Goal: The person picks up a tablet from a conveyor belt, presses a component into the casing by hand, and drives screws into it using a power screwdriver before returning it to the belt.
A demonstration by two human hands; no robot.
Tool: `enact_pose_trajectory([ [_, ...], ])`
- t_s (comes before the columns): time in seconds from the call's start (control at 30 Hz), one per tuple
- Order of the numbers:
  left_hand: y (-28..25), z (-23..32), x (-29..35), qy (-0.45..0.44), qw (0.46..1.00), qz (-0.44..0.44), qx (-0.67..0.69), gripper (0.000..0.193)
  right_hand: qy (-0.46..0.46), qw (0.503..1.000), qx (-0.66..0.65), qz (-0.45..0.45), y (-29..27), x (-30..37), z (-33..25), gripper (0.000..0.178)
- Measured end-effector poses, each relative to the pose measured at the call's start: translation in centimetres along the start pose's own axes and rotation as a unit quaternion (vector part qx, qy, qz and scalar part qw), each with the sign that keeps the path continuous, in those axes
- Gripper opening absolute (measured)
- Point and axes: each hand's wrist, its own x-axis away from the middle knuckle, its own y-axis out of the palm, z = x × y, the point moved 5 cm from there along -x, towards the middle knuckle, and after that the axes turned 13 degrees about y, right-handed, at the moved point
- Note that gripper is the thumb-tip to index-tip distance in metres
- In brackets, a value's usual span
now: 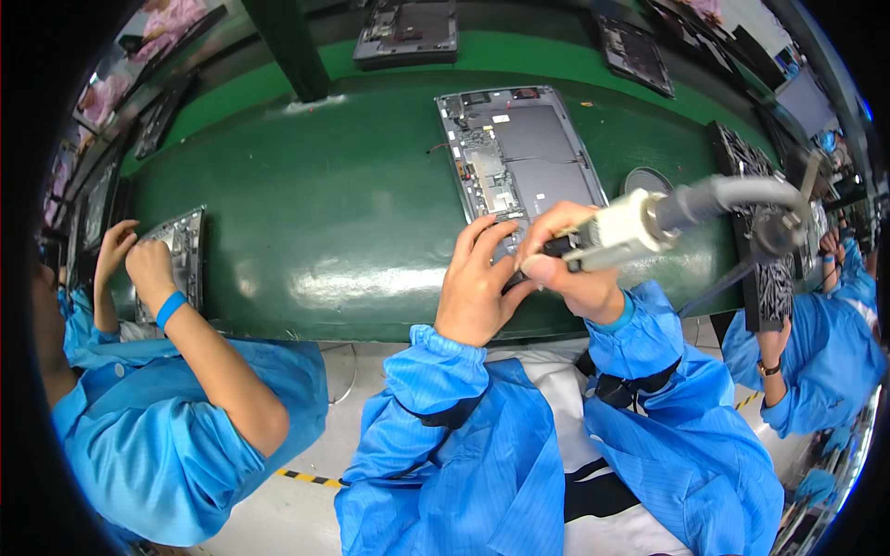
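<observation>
The right hand [582, 267] grips a tool [619, 228] above the device [547, 139]; whether the left hand [477, 287] grasps anything, I cannot tell.

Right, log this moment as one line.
left hand: at near end of open device | right hand: gripping pale tool | open device: lying on green table, internals exposed

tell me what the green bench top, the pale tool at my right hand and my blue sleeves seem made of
Bench top: probably rubber or vinyl sheet, glossy, since it throws back bright highlights. Pale tool: likely smooth moulded plastic, judging by its even cream casing. Blue sleeves: apparently thin fabric, faint sheen, with folds and gathered cuffs.
</observation>
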Motion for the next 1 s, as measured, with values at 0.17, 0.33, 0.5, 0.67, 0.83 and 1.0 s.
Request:
enact_pose_trajectory([
  [0.17, 0.3, 0.1, 0.5, 0.006, 1.0, -0.003, -0.031, 0.035, 0.004, 0.983, -0.14, 0.12, -3.0, 0.3, -0.1, 0.023],
  [0.33, -0.3, 1.2, 0.9, 0.004, 0.997, -0.012, -0.08, 0.033, -0.03, 0.944, -0.148, 0.292, -14.1, 4.1, -0.5, 0.021],
  [0.5, -1.5, 0.8, 1.8, -0.095, 0.979, 0.012, -0.179, 0.062, 0.053, 0.906, 0.01, 0.421, -19.1, 6.9, -0.1, 0.031],
  [0.67, -1.9, -0.8, 2.4, -0.156, 0.982, -0.024, -0.1, 0.079, -0.162, 0.782, 0.227, 0.557, -15.3, 11.9, -0.5, 0.041],
  [0.83, -1.8, -3.8, 1.4, -0.166, 0.983, -0.076, -0.028, 0.082, 0.086, 0.893, 0.355, 0.262, -7.8, 7.9, 2.1, 0.062],
  [1.0, -1.5, -6.8, -2.1, -0.059, 0.98, -0.153, -0.113, 0.077, 0.072, 0.854, 0.48, 0.19, -5.8, 3.5, 4.5, 0.063],
])
